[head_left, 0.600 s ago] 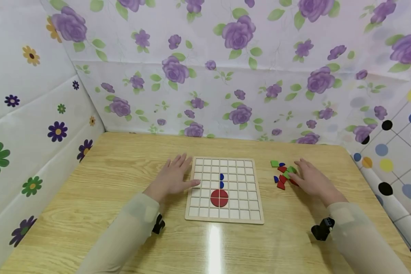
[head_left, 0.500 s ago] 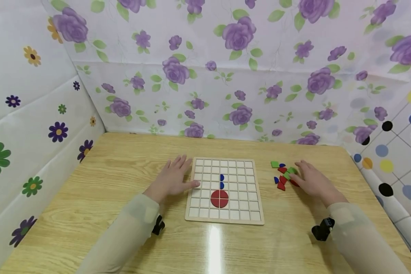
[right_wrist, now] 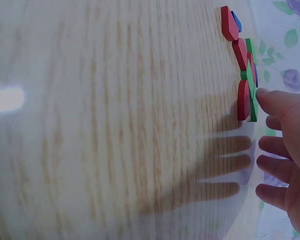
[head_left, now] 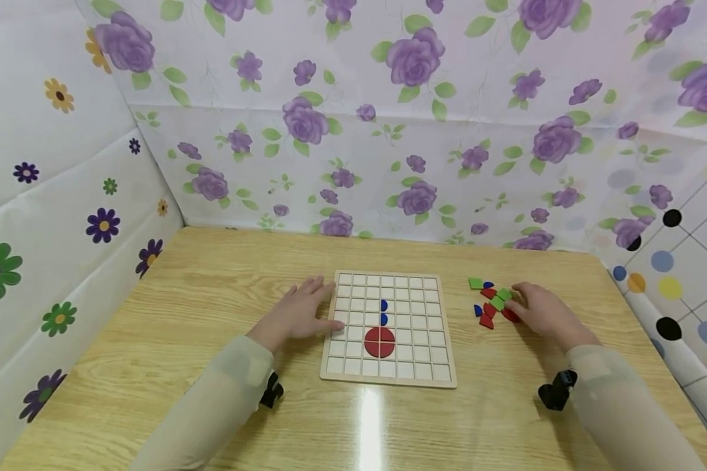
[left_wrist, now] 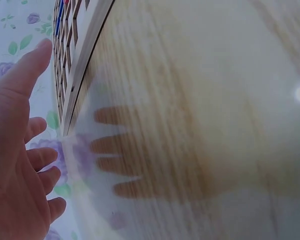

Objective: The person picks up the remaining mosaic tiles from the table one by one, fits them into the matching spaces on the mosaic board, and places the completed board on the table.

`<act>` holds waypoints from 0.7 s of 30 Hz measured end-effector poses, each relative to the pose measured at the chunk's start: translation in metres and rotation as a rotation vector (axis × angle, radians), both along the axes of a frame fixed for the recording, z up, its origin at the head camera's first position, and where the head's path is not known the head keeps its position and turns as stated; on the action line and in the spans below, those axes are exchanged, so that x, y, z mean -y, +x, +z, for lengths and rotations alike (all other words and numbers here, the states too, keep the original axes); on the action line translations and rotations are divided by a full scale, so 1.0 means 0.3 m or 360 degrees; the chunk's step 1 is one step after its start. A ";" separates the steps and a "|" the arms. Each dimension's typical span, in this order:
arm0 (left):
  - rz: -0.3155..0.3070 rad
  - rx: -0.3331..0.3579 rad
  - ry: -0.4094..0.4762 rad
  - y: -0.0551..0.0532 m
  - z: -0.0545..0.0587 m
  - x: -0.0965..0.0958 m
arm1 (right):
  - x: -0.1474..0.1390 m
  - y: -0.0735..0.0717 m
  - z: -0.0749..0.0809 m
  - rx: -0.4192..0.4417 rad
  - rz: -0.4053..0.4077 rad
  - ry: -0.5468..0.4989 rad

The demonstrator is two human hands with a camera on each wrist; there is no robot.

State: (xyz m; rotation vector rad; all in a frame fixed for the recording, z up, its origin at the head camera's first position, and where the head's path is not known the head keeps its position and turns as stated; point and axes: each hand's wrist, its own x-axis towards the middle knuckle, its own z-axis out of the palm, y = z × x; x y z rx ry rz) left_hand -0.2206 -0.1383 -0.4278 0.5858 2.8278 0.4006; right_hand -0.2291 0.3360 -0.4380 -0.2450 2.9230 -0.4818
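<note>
The left hand (head_left: pixel 297 314), fingers loosely extended and grasping nothing, has its thumb over the left edge of the grid board (head_left: pixel 389 381), which bears a red circle (head_left: pixel 372 335) and two blue pieces (head_left: pixel 384 319). The right hand (head_left: pixel 549 316), relaxed and apparently empty, is beside the loose pieces (head_left: pixel 488 311) right of the board; whether its thumb touches one is hard to tell.

The left sleeve (head_left: pixel 206 409), toward seven o'clock in the head view, and the right sleeve (head_left: pixel 621 409), toward four, were long, plain and pale cream. The left cuff (head_left: pixel 250 360) and right cuff (head_left: pixel 589 365) looked faintly greenish. The left hand (head_left: pixel 296 315) and right hand (head_left: pixel 546 316) were bare. A black camera (head_left: pixel 271 391) jutted from the left cuff at four o'clock, a second camera (head_left: pixel 558 391) from the right at eight.
</note>
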 end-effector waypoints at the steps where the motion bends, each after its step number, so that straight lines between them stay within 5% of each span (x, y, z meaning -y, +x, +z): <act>1: -0.0007 0.0002 0.0009 0.000 -0.001 0.000 | -0.002 -0.001 -0.001 0.0002 -0.0006 -0.0002; 14: -0.0048 0.0099 0.0095 -0.010 -0.014 -0.002 | -0.004 -0.020 -0.007 0.0004 -0.0061 0.0001; 21: -0.0007 0.0237 0.0202 -0.008 -0.018 -0.002 | 0.001 -0.028 -0.010 -0.0008 -0.0057 0.0025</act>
